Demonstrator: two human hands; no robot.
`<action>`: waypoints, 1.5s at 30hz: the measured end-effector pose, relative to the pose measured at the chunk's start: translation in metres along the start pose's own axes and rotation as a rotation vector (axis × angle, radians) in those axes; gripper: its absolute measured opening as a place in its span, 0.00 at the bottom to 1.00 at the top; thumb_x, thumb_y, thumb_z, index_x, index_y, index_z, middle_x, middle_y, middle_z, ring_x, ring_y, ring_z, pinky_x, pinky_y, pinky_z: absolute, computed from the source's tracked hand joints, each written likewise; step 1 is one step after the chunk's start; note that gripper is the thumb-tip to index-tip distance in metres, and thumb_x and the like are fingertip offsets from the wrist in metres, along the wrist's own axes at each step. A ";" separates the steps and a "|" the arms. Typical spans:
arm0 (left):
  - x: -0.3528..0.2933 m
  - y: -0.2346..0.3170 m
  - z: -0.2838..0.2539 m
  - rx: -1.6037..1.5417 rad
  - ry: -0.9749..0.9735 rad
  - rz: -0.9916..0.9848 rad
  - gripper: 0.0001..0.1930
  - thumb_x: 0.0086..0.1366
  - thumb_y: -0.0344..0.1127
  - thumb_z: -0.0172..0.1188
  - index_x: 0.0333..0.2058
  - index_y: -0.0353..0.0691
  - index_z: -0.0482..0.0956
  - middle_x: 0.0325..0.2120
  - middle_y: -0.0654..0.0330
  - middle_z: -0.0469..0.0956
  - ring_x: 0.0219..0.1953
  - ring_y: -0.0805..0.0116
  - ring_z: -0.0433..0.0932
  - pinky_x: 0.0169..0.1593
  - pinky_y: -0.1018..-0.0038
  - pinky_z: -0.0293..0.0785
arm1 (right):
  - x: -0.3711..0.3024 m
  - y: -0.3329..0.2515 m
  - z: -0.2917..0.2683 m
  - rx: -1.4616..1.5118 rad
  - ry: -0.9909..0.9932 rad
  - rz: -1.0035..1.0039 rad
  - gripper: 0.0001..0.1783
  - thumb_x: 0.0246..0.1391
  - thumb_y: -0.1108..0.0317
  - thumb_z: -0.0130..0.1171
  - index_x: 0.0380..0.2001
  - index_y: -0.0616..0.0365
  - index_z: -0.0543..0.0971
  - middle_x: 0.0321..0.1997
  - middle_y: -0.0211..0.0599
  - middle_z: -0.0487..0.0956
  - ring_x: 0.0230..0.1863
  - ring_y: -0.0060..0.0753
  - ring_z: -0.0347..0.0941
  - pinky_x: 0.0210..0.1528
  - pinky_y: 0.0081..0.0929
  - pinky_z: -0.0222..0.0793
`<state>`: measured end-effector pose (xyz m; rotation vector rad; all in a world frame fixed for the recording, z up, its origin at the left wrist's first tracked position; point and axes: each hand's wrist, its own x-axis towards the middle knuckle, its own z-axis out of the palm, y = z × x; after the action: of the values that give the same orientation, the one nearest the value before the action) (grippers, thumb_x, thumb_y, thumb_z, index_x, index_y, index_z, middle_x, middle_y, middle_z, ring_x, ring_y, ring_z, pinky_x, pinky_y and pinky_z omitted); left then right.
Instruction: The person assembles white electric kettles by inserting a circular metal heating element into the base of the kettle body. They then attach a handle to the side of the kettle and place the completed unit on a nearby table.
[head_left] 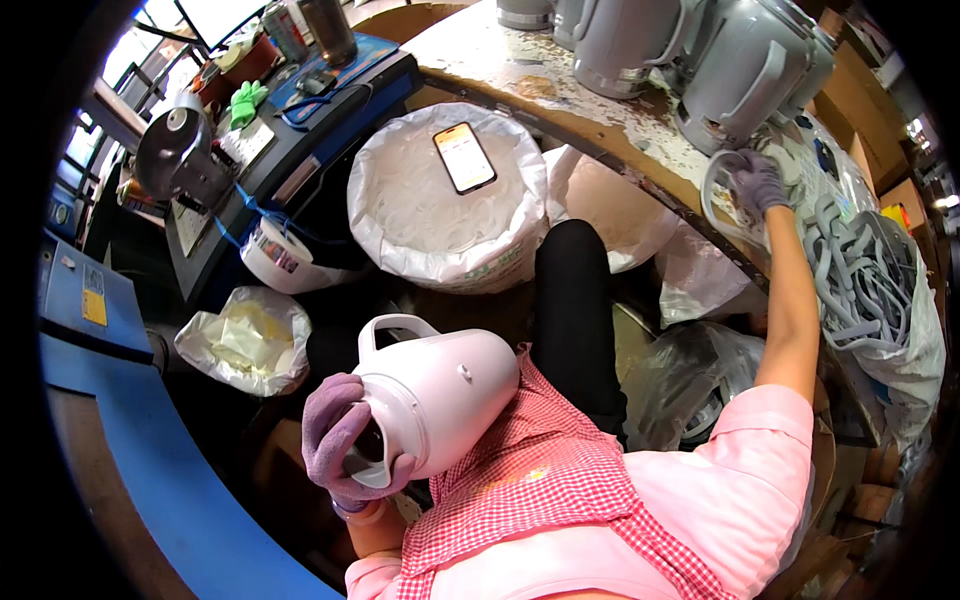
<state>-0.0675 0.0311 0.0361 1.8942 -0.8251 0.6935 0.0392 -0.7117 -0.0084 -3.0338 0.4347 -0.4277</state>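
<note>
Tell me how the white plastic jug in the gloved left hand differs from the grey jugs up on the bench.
The white plastic jug is pale and lies tilted on its side, gripped at its open mouth by the left hand; the grey jugs are darker and stand upright on the worn bench, unheld. Both have a similar rounded body with a side handle.

A jug body lies on the lap, near, with the left hand at its mouth. Beyond it stands a sack with a phone on top. Far right, kettles stand on the bench; the right hand is at the bench edge, a bag of cords to its right.
</note>
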 end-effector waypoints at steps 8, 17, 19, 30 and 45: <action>-0.009 0.022 0.008 0.044 -0.066 0.024 0.28 0.51 0.53 0.74 0.42 0.41 0.74 0.39 0.48 0.75 0.41 0.48 0.77 0.46 0.51 0.75 | -0.127 -0.242 -0.066 1.421 0.096 0.016 0.17 0.72 0.57 0.46 0.35 0.57 0.76 0.19 0.24 0.68 0.21 0.18 0.65 0.25 0.18 0.59; -0.022 0.039 0.016 -0.036 -0.087 0.076 0.16 0.39 0.40 0.79 0.26 0.47 0.81 0.31 0.56 0.76 0.33 0.52 0.81 0.39 0.58 0.80 | -0.211 -0.456 0.009 2.526 -0.890 0.676 0.15 0.67 0.51 0.55 0.37 0.51 0.74 0.16 0.13 0.51 0.13 0.10 0.45 0.15 0.16 0.40; -0.027 0.038 0.018 -0.042 -0.067 0.110 0.15 0.40 0.41 0.79 0.23 0.51 0.79 0.28 0.58 0.76 0.31 0.54 0.82 0.38 0.59 0.81 | -0.210 -0.468 0.003 2.382 -0.997 0.732 0.15 0.72 0.54 0.47 0.42 0.51 0.77 0.15 0.11 0.51 0.12 0.09 0.44 0.14 0.13 0.43; -0.009 0.055 0.023 -0.129 -0.199 -0.241 0.27 0.55 0.41 0.72 0.44 0.45 0.63 0.42 0.56 0.72 0.45 0.58 0.75 0.54 0.60 0.72 | -0.197 -0.477 -0.025 2.107 -1.116 0.234 0.20 0.69 0.48 0.52 0.35 0.54 0.75 0.13 0.18 0.59 0.11 0.13 0.50 0.14 0.15 0.46; -0.040 -0.028 0.062 -1.215 -0.184 -1.005 0.20 0.64 0.40 0.58 0.44 0.26 0.81 0.50 0.42 0.80 0.58 0.53 0.76 0.66 0.60 0.66 | -0.224 -0.401 0.019 2.631 -1.057 0.240 0.25 0.73 0.42 0.36 0.31 0.50 0.65 0.07 0.15 0.53 0.05 0.11 0.47 0.10 0.15 0.49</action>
<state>-0.0626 -0.0049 -0.0345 0.9757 -0.1681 -0.5443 -0.0541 -0.2634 -0.0514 -0.3287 -0.0656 0.4315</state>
